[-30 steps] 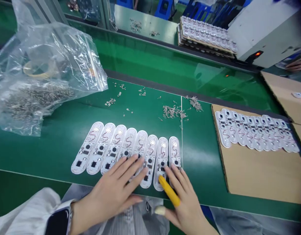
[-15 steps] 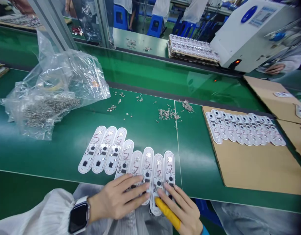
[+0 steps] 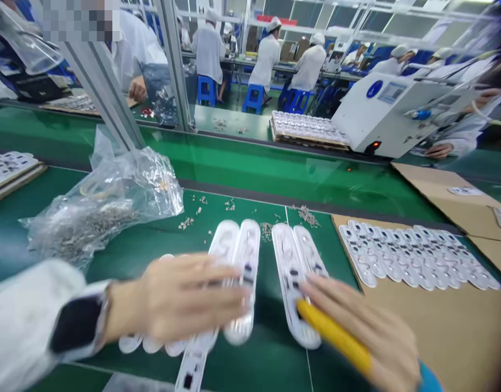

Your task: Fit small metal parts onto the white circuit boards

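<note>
At bench (image 3: pixel 270 305), my L hand (image 3: pixel 185 296) & R hand (image 3: pixel 368 326) seemingly handle white PCBs (image 3: pixel 249 245), finger grip unclear; next move req's level support.

The green bench (image 3: pixel 270 348) bears white circuit strips (image 3: pixel 130 344), a plastic bag (image 3: pixel 123 190), metal bits (image 3: pixel 308 216) and cardboard (image 3: pixel 430 321).

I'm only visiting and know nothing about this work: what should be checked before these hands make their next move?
1. Left hand at the white strips: ok; its fingers partly cover a pair.
2. Right hand at the second pair: ok; its fingertips overlap the strips in view.
3. Grip firm: cannot tell; both hands are blurred.
4. Strips lined up: not ok; one strip juts toward the near edge of the table.
5. No loose metal parts under the strips: cannot tell; the strips would hide them.
</note>
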